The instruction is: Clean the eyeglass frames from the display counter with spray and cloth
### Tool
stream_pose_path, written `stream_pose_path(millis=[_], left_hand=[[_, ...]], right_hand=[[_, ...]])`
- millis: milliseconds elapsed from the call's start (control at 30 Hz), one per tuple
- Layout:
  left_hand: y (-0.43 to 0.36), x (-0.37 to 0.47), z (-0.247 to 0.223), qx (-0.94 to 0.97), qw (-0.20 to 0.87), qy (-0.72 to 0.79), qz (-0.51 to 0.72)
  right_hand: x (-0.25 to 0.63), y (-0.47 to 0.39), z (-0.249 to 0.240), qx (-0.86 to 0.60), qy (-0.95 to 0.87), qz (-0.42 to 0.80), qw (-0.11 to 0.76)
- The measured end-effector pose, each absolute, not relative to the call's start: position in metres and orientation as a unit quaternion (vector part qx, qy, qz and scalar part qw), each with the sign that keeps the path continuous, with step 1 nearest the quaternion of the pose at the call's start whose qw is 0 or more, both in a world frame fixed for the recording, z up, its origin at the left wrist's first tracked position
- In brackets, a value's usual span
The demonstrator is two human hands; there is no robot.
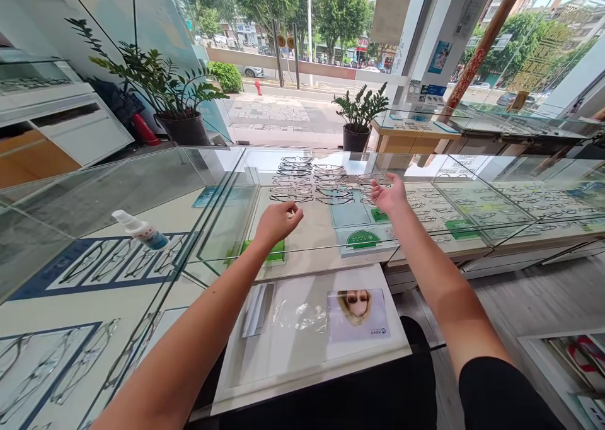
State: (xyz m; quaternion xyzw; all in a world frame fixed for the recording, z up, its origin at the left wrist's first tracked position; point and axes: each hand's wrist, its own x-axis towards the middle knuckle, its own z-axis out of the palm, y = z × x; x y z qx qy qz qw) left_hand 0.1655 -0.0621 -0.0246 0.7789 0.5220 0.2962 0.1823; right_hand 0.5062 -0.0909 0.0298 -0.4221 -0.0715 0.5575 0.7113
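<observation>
Two columns of thin-rimmed eyeglasses with dark and metallic frames (334,199) lie in close rows on the clear glass-topped desk (312,231), at the upper centre of the frame, with more frames to their right. The bare left hand (281,222) is just below the left column, its grip narrow with the fingers curled in; whether it holds anything I cannot tell. The bare right hand (388,195) is right of the right column, its grip fairly wide, fingers loosely parted, near frames there; contact is unclear. Beneath the glass, below and between the hands, sits a green half-round sign (363,239). A white spray bottle with a blue-patterned label (142,231) leans at centre left. At lower centre, a white open drawer (302,364) contains crumpled clear plastic (300,316) and a pale lavender printed sheet (358,316).
</observation>
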Motion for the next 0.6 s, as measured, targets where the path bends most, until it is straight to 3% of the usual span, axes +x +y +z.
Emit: stream_pose_path(millis=[233, 600], left_hand=[[-0.062, 0.166, -0.025, 0.779, 0.178, 0.521, 0.299], [-0.063, 0.166, -0.029, 0.785, 0.169, 0.519, 0.291]], right_hand=[[0.538, -0.058, 0.043, -0.501, -0.129, 0.454, 0.726], [0.544, -0.009, 0.034, -0.572, -0.088, 0.436, 0.689]])
